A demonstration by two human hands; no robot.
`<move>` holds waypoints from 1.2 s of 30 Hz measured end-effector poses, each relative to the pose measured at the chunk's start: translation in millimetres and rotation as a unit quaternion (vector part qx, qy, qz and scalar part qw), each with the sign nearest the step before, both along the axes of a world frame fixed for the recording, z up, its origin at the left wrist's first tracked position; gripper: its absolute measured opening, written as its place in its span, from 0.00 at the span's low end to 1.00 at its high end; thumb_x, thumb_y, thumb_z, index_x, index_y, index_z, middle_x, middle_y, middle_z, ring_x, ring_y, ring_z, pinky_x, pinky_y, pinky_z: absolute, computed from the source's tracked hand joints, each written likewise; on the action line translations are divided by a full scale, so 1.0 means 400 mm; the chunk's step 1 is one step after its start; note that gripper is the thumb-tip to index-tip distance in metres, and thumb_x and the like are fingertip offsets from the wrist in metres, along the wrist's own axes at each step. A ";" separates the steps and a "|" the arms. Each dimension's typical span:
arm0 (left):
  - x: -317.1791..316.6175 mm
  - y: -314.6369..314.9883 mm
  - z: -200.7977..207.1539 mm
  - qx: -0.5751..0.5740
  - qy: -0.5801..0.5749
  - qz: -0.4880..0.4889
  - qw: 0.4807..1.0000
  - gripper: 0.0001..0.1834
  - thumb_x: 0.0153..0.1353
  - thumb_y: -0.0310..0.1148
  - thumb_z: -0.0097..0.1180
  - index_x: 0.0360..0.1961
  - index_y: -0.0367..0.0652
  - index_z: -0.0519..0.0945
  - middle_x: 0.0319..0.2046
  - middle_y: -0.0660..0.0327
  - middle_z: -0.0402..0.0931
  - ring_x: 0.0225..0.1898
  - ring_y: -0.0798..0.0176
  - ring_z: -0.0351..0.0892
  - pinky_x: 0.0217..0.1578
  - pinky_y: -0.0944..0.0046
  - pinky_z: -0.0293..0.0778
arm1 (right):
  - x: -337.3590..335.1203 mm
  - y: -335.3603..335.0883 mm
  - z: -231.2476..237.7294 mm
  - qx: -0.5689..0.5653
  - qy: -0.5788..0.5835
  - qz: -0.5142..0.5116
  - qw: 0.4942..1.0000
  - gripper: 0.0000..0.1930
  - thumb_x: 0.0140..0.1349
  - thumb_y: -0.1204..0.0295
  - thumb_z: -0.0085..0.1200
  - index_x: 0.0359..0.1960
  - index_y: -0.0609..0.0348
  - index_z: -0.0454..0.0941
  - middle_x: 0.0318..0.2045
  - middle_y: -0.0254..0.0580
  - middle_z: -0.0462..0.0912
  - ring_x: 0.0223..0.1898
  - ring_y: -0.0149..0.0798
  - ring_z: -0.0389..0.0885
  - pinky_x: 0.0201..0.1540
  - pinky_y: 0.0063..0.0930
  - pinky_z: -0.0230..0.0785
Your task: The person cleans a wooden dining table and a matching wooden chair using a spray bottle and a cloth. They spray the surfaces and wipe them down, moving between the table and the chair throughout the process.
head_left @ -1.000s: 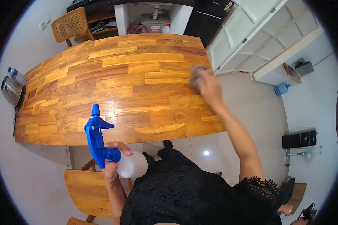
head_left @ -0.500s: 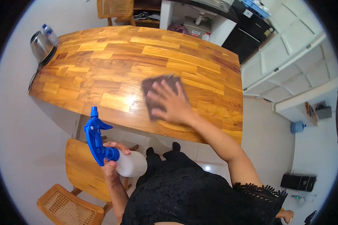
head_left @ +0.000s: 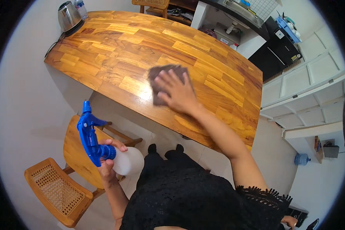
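Note:
My left hand (head_left: 110, 153) is closed round the neck of a white spray bottle (head_left: 129, 161) with a blue trigger head (head_left: 91, 136). The bottle is tilted and held off the table, over the chair beside me. On the wooden table (head_left: 122, 46), my right hand (head_left: 179, 92) lies flat with fingers spread, pressing on a dark brown cloth (head_left: 156, 73). Palm and fingers hide much of the cloth, whose edges are slightly blurred.
An electric kettle (head_left: 69, 19) and a plastic bottle (head_left: 81, 8) stand at the table's far left. A wooden chair with a cane back (head_left: 57, 188) is at lower left. Beyond the table is a sink counter (head_left: 237, 13). Another person's hand (head_left: 289, 221) shows at lower right.
The view has turned, so the table appears shifted up and to the right. My right hand is still flat on the cloth; my left still holds the spray bottle.

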State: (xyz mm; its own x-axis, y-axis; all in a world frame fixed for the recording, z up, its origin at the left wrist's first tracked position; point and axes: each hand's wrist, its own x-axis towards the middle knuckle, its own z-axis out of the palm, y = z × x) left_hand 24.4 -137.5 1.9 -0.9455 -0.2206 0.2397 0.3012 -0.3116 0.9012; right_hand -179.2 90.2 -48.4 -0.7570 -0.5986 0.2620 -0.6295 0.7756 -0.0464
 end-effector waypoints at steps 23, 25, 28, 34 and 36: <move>-0.121 0.045 -0.005 0.030 -0.074 -0.198 0.977 0.32 0.47 0.46 0.67 0.48 0.38 0.70 0.34 0.53 0.75 0.39 0.59 0.75 0.41 0.61 0.69 | 0.108 0.416 0.024 0.008 -0.060 -0.295 0.954 0.25 0.65 0.50 0.38 0.64 0.34 0.58 0.68 0.31 0.50 0.69 0.41 0.44 0.64 0.61 0.32; -0.115 0.017 -0.020 0.017 -0.071 -0.179 0.981 0.32 0.47 0.47 0.66 0.48 0.39 0.70 0.34 0.54 0.75 0.39 0.60 0.75 0.42 0.62 0.69 | 0.074 0.430 0.028 -0.006 -0.067 -0.381 0.922 0.25 0.65 0.50 0.36 0.63 0.34 0.58 0.68 0.31 0.50 0.69 0.41 0.44 0.64 0.63 0.33; -0.084 -0.035 -0.036 0.010 -0.075 -0.133 0.988 0.30 0.49 0.45 0.65 0.48 0.40 0.70 0.34 0.55 0.75 0.39 0.61 0.75 0.42 0.63 0.69 | 0.049 0.324 0.006 -0.002 -0.056 -0.367 0.929 0.25 0.65 0.50 0.37 0.63 0.34 0.58 0.67 0.32 0.52 0.69 0.41 0.46 0.63 0.64 0.35; -0.013 -0.134 -0.037 -0.014 -0.076 -0.032 0.996 0.27 0.52 0.41 0.64 0.50 0.40 0.69 0.34 0.57 0.74 0.40 0.62 0.75 0.43 0.62 0.68 | -0.031 -0.038 0.019 0.009 -0.020 -0.058 0.998 0.25 0.63 0.51 0.40 0.62 0.34 0.60 0.67 0.31 0.53 0.68 0.41 0.48 0.63 0.64 0.37; 0.012 -0.157 -0.025 -0.057 -0.064 0.007 0.996 0.28 0.52 0.41 0.64 0.51 0.40 0.69 0.35 0.57 0.74 0.40 0.62 0.75 0.44 0.62 0.69 | -0.132 -0.072 0.025 0.008 -0.028 -0.122 0.992 0.25 0.64 0.50 0.39 0.62 0.34 0.60 0.67 0.31 0.52 0.68 0.41 0.47 0.63 0.64 0.37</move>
State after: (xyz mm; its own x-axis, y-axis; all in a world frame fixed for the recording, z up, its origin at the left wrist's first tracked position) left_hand 29.3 -200.3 -8.1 -0.9670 -0.2120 0.1415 0.1851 -0.2026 0.9616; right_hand -231.9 61.3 -38.4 -0.8928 -0.4000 0.2069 -0.4200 0.9054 -0.0617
